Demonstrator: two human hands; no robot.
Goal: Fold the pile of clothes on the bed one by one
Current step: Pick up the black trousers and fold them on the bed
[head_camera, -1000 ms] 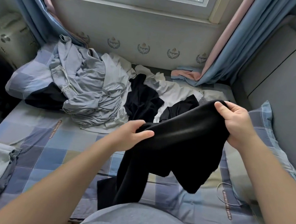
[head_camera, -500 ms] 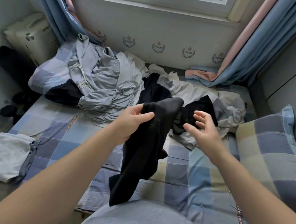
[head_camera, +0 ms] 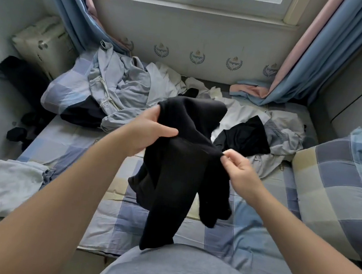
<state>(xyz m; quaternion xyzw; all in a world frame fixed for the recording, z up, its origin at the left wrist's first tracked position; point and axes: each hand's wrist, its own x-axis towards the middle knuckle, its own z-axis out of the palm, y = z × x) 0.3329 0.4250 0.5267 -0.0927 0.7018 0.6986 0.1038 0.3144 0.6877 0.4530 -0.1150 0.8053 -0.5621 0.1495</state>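
A black garment (head_camera: 179, 169) hangs in the air above the checked bed (head_camera: 254, 236), bunched and drooping toward my lap. My left hand (head_camera: 151, 131) grips its upper left part, thumb across the cloth. My right hand (head_camera: 237, 164) pinches an edge on its right side between thumb and fingertips. Behind it lies the pile of clothes (head_camera: 131, 94): light blue-grey garments at the left, white ones in the middle, another black piece (head_camera: 246, 136) and a grey one at the right.
A folded pale garment (head_camera: 7, 184) lies at the bed's left edge. A checked pillow (head_camera: 334, 187) rests at the right against a grey headboard, another pillow (head_camera: 65, 90) under the pile at the left. Curtains hang at both sides of the window.
My right hand let go of the garment, then took a pinch on its right edge. My left hand kept its grip and lifted the garment higher.
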